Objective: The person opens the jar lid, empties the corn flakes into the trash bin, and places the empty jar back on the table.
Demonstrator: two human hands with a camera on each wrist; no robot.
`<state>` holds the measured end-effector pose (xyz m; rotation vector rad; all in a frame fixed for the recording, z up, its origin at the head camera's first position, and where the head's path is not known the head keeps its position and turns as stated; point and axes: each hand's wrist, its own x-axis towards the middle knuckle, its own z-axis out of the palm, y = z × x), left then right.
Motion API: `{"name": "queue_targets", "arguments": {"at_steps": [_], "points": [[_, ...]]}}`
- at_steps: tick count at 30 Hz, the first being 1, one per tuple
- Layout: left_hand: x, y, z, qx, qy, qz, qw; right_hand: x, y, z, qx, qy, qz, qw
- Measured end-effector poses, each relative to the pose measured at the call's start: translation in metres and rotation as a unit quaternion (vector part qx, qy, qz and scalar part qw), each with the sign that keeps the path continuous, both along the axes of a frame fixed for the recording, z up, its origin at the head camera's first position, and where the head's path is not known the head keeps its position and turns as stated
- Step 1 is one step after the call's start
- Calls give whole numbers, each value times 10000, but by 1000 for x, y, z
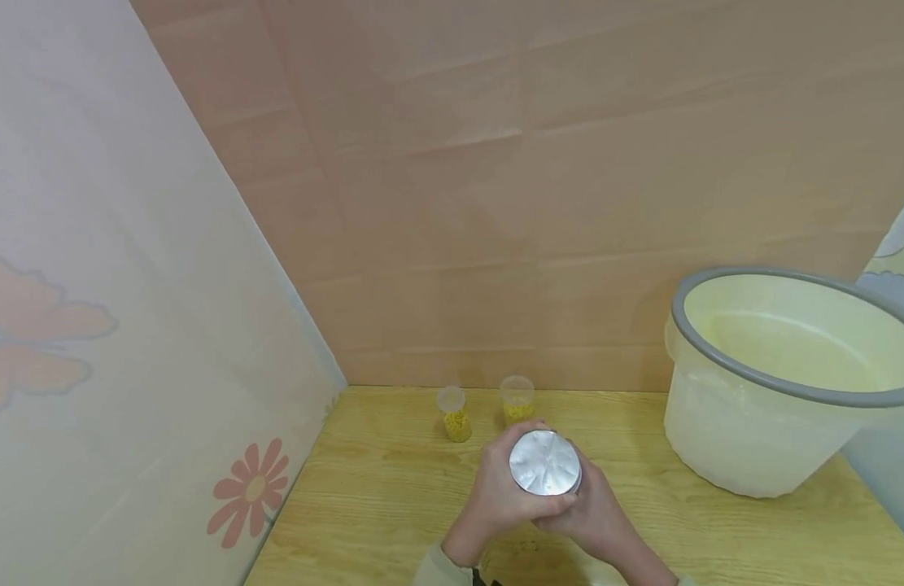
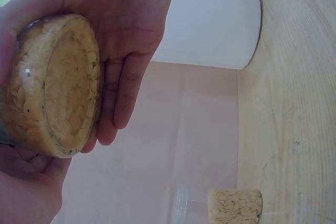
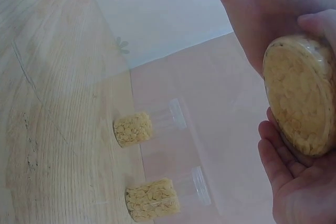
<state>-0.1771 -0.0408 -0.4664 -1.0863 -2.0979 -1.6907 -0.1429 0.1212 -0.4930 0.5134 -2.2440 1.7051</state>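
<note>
Two clear jars of yellow flakes stand on the table near the back wall. In front of them, the left hand is wrapped round one side of a silver-topped jar, raised above the table, and the right hand grips its other side. Rightmost stands a pale tub.

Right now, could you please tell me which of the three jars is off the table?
The silver-topped jar, held up in both hands; the other two jars stand on the table.

Left hand and right hand cup close together.
</note>
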Motion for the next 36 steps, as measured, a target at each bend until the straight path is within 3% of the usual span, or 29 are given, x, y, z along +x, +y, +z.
{"name": "queue_targets", "arguments": {"at_steps": [9, 19, 26, 36], "points": [[0, -1, 2, -23, 319, 194, 9993, 0, -3, 2, -35, -241, -33, 9997], [1, -1, 4, 77, 39, 325, 9994, -1, -7, 4, -73, -230, -163, 9996], [2, 7, 1, -149, -396, 1062, 9934, -4, -15, -1, 7, -35, -821, 9966], [4, 9, -3, -392, -448, 1370, 9888, -4, -13, -3, 228, 248, -1070, 9937]]}}
